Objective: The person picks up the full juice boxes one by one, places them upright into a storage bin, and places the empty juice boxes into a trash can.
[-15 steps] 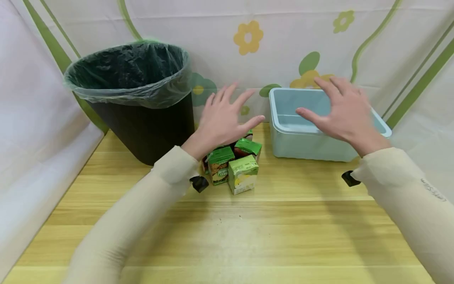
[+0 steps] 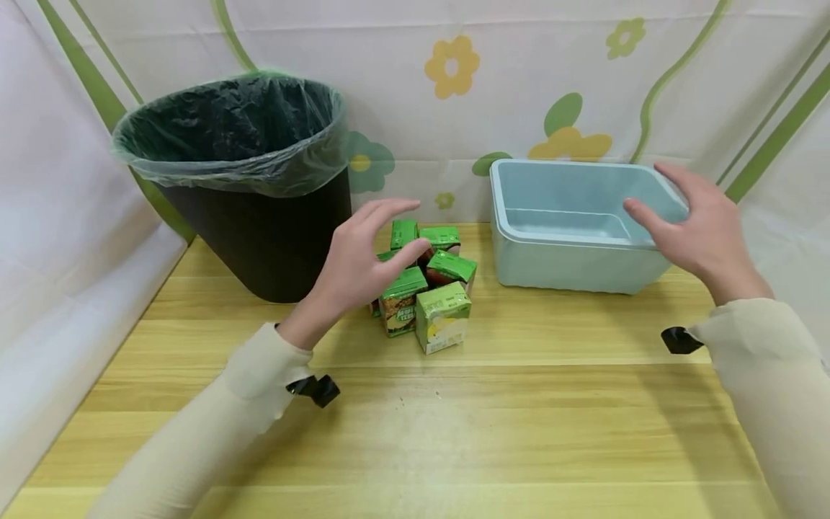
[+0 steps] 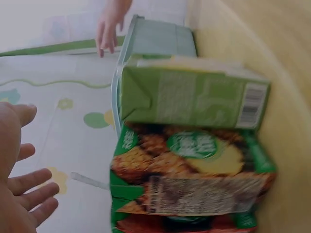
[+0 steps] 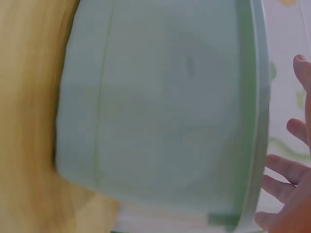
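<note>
Several small drink cartons with green tops stand in a cluster mid-table. The front one is a light green carton (image 2: 444, 317), beside a carton with brown-and-yellow fruit pictures (image 2: 398, 311). My left hand (image 2: 360, 261) hovers at the left of the cluster, thumb and fingers spread apart and holding nothing, partly covering some cartons. In the left wrist view its fingers (image 3: 35, 187) stay apart from the cartons. At the right, a pale blue plastic bin (image 2: 570, 263) stands on the table. My right hand (image 2: 703, 234) is over its right end, thumb and fingers spread near the rim, holding nothing.
A black trash can (image 2: 259, 238) lined with a translucent green bag (image 2: 285, 173) stands at the back left. Behind everything hangs a white curtain (image 2: 389, 72) with flowers and green stripes. The wooden table (image 2: 454, 425) spreads in front.
My left hand has moved left and down, uncovering more of the cartons. My right hand has moved right and down toward the bin's right end. Cartons and bin stay in place.
</note>
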Motion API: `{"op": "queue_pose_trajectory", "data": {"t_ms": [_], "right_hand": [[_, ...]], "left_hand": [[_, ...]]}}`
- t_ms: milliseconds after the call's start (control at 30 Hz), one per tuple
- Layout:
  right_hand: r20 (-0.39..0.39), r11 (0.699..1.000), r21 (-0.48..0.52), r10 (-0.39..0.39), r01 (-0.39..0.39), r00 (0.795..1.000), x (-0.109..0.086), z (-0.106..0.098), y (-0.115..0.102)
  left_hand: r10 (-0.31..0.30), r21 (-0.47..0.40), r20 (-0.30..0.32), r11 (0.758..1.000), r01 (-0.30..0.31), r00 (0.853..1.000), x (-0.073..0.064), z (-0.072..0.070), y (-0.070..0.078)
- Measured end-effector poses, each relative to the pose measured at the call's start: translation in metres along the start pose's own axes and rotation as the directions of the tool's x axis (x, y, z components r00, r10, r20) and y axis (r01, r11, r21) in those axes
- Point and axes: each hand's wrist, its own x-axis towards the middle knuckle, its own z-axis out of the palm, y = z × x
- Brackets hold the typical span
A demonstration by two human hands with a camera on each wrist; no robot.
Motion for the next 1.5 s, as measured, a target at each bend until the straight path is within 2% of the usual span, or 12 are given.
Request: {"op": "queue_pose_trajectory", "data": {"t_ms": [133, 333, 500, 633, 767, 1000, 1267, 1500], "right_hand": [[-0.012, 0.998, 0.04, 0.056, -0.056, 0.998, -0.006, 0.0, 0.014], [-0.052, 0.986, 0.123, 0.121, -0.114, 0.991, -0.015, 0.004, 0.029], [-0.107, 0.98, 0.157, 0.142, -0.124, 0.984, -0.017, 0.015, 0.034], [-0.14, 0.966, 0.204, 0.188, -0.158, 0.972, -0.019, 0.022, 0.036], [-0.153, 0.943, 0.257, 0.258, -0.214, 0.954, -0.021, 0.027, 0.04], [-0.149, 0.897, 0.349, 0.339, -0.271, 0.929, -0.024, 0.031, 0.042], [-0.141, 0.849, 0.442, 0.385, -0.29, 0.912, -0.027, 0.034, 0.043], [-0.134, 0.841, 0.452, 0.393, -0.297, 0.91, -0.028, 0.036, 0.042]], "left_hand": [[0.029, -0.073, -0.074, 0.997, -0.035, 0.997, -0.019, 0.001, 0.003], [0.002, -0.145, -0.129, 0.989, -0.021, 0.992, -0.04, 0.007, 0.015], [-0.04, -0.177, -0.152, 0.984, 0.013, 0.988, -0.056, 0.019, 0.022], [-0.066, -0.218, -0.135, 0.975, 0.035, 0.989, -0.064, 0.03, 0.025], [-0.089, -0.235, -0.117, 0.97, 0.06, 0.989, -0.069, 0.037, 0.028], [-0.131, -0.179, -0.078, 0.977, 0.115, 0.988, -0.075, 0.046, 0.03], [-0.097, -0.12, -0.091, 0.989, 0.086, 0.991, -0.078, 0.051, 0.033], [-0.083, -0.104, -0.102, 0.992, 0.073, 0.991, -0.079, 0.054, 0.032]]}}
